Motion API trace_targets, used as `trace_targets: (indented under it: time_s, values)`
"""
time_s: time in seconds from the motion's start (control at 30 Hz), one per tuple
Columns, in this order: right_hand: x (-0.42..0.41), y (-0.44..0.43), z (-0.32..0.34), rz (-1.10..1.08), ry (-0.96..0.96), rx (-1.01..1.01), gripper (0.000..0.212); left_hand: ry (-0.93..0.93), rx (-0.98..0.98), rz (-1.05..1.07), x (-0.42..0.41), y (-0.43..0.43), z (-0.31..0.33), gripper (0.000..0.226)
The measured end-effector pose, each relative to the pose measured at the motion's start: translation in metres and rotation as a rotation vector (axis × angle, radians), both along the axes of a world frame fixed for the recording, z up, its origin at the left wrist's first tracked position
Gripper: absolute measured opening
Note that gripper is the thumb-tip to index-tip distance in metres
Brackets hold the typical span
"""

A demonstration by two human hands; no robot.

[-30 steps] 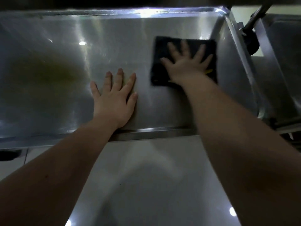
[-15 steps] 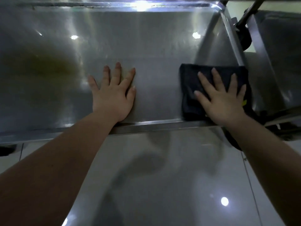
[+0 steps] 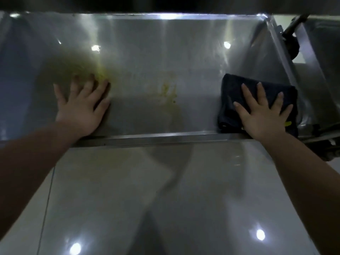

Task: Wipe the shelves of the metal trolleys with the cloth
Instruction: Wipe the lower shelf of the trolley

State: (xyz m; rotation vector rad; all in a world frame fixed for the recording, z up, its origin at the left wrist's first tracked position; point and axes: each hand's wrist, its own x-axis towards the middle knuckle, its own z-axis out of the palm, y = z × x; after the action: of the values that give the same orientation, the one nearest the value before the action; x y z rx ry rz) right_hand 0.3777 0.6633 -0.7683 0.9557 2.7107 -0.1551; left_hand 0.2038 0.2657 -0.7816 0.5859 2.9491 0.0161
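Note:
A shiny metal trolley shelf (image 3: 165, 57) with a raised rim fills the upper half of the view. A folded dark cloth (image 3: 231, 100) lies on the shelf's near right corner. My right hand (image 3: 263, 111) presses flat on the cloth with fingers spread. My left hand (image 3: 82, 105) rests flat on the bare shelf at the near left, fingers spread. Yellow-green smears (image 3: 169, 92) mark the shelf between the hands and beside my left fingertips.
The shelf's front rim (image 3: 165, 138) runs across the middle. A second metal trolley (image 3: 320, 57) stands at the right, with a dark caster wheel (image 3: 292, 46) between them. Glossy tiled floor (image 3: 165, 208) lies below.
My right hand has drawn the cloth from the far middle of the shelf to its near right corner. My left hand now lies further left on the shelf.

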Motion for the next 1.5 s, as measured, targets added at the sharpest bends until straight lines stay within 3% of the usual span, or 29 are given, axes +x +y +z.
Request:
trace_targets:
  time_s: [0.07, 0.27, 0.4, 0.6, 0.77, 0.97, 1.1, 1.33, 1.43, 1.5]
  values:
    - [-0.014, -0.043, 0.0, 0.03, 0.009, 0.0, 0.063, 0.007, 0.001, 0.018, 0.003, 0.0, -0.005, 0.066]
    - [-0.07, -0.216, -0.004, 0.41, 0.043, -0.084, 0.064, 0.01, -0.011, 0.051, 0.001, -0.002, -0.007, 0.056]
    - [-0.088, -0.196, -0.007, 0.477, 0.086, -0.069, 0.062, 0.003, 0.024, 0.056, -0.002, -0.003, -0.009, 0.054]
    - [-0.046, -0.028, -0.003, -0.025, 0.084, 0.029, 0.063, 0.019, 0.035, 0.058, 0.0, 0.002, -0.013, 0.055]
    - [-0.069, -0.044, -0.005, -0.147, 0.093, 0.047, 0.064, 0.027, 0.029, 0.052, 0.003, 0.009, -0.011, 0.057]
    - [-0.152, -0.204, -0.011, 0.393, 0.154, 0.018, 0.063, 0.018, -0.001, 0.059, 0.003, 0.004, -0.009, 0.059]
    - [-0.176, -0.206, -0.011, 0.546, 0.157, -0.032, 0.062, -0.008, 0.013, 0.067, -0.001, 0.001, -0.008, 0.061]
    - [-0.16, -0.057, -0.009, 0.058, 0.11, 0.022, 0.064, 0.011, 0.037, 0.063, -0.001, 0.002, -0.011, 0.058]
    - [-0.159, -0.059, -0.009, -0.029, 0.079, 0.045, 0.065, 0.03, 0.029, 0.053, -0.001, 0.004, -0.012, 0.059]
    - [-0.175, -0.091, -0.009, 0.023, 0.113, 0.04, 0.064, 0.026, 0.027, 0.049, -0.001, 0.005, -0.011, 0.059]
